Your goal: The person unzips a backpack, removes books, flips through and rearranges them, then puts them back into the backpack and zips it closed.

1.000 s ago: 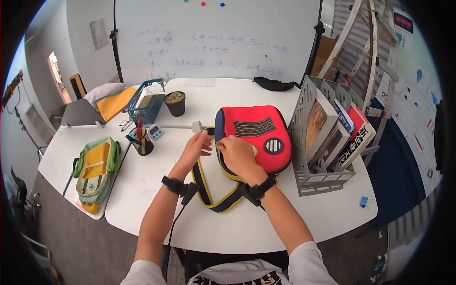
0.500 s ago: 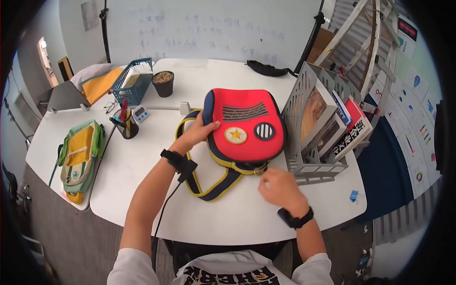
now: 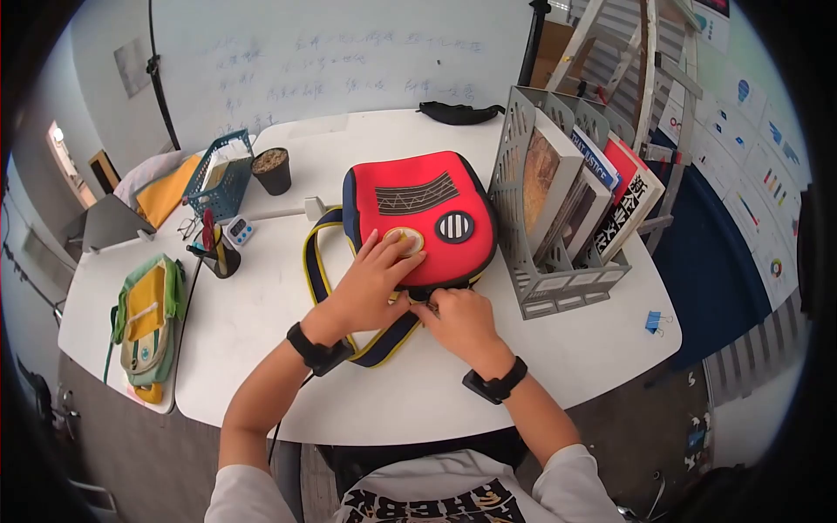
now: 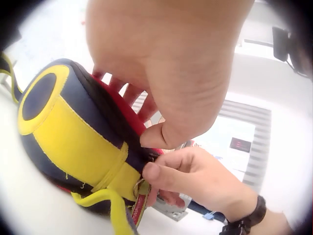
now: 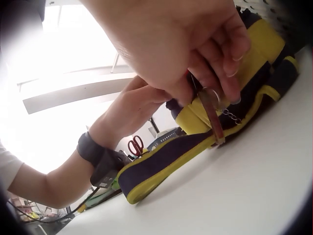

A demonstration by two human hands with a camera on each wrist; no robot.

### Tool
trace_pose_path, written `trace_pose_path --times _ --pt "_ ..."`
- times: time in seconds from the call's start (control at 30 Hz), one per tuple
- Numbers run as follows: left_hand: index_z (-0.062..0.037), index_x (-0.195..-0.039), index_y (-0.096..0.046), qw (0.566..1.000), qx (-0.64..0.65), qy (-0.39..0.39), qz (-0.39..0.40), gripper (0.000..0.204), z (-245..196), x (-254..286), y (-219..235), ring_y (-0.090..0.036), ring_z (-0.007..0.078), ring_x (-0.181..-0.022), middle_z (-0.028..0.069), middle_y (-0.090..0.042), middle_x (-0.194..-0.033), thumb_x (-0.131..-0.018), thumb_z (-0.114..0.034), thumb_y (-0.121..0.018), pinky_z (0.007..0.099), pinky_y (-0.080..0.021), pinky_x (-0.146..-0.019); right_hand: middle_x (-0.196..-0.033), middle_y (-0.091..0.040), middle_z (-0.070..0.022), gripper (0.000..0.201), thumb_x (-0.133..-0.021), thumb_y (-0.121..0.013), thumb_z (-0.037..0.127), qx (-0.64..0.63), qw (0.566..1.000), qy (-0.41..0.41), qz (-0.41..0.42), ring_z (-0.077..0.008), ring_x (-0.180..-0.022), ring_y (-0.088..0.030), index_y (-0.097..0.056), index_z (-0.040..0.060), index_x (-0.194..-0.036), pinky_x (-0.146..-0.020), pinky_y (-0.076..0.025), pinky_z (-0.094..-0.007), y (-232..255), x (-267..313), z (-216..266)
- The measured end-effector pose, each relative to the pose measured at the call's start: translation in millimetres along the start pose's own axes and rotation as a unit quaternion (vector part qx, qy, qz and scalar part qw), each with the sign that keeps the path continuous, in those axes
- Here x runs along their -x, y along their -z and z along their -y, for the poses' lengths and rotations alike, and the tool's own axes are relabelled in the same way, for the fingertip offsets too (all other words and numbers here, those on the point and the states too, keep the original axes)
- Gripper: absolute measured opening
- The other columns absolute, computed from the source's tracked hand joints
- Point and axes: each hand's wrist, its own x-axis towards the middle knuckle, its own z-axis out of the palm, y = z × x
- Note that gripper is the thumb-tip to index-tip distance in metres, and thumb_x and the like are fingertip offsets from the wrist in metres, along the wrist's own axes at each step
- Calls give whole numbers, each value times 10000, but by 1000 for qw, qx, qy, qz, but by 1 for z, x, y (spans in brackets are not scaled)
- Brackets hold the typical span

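Pinching what looks like the zipper pull (image 5: 213,113) at the near edge of the red backpack (image 3: 427,218), the right hand (image 3: 460,321) curls its fingers round it. Just beyond, the left hand (image 3: 373,281) presses flat, fingers spread, on the bag's front. The bag's long axis runs away from the person; a grey file rack (image 3: 532,288) crowds its right side, with open table (image 3: 261,305) to the left.
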Motion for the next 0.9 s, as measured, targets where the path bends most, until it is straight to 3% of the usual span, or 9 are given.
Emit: trace_pose_path --times 0.1,0.23,0.3,0.57,0.63,0.9 --pt "-126 -1351 -507 999 -43 -4 -5 634 -9 -2 -7 -381 353 -1324 136 -463 -1366 -751 -134 -714 550 -257 -1118 -679 -659 -142 237 -855 -621 236 5 999 3 -47 -327 -651 -653 -618 40 -720 -607 -516 -443 -15 -2 -6" --pt "-153 -1351 -513 995 -93 -3 -26 597 -4 3 -16 -384 327 -1324 105 -459 -1382 -787 -177 -708 551 -257 -1119 -656 -638 -143 215 -851 -604 189 -25 999 -17 -39 -327 -648 -642 -597 32 -706 -574 -498 -440 2 0 -7" --pt "-157 -1348 -517 994 -111 -7 -23 576 -1 6 -18 -384 323 -1325 102 -461 -1384 -803 -186 -699 552 -256 -1119 -682 -642 -134 187 -851 -587 169 68 996 30 -57 -327 -661 -647 -600 42 -715 -586 -511 -444 20 1 -9" --pt "-179 -1352 -524 988 -151 -8 11 493 19 19 1 -366 293 -1361 70 -455 -1421 -871 -157 -629 549 -240 -1130 -707 -641 -150 161 -840 -621 173 214 974 11 -77 -321 -669 -654 -621 33 -758 -585 -518 -422 76 -26 -50" --pt "-187 -1360 -519 987 -157 -2 31 507 24 22 8 -365 297 -1365 65 -448 -1434 -868 -134 -631 542 -237 -1135 -677 -629 -152 190 -850 -645 209 227 969 33 -87 -333 -664 -651 -608 34 -789 -586 -508 -432 78 -42 -53" --pt "-190 -1350 -530 990 -130 -2 45 497 25 22 13 -362 299 -1363 61 -463 -1422 -870 -112 -632 557 -253 -1116 -752 -673 -177 242 -875 -623 278 205 974 -51 -87 -340 -749 -673 -633 48 -803 -626 -517 -439 44 -117 -86"
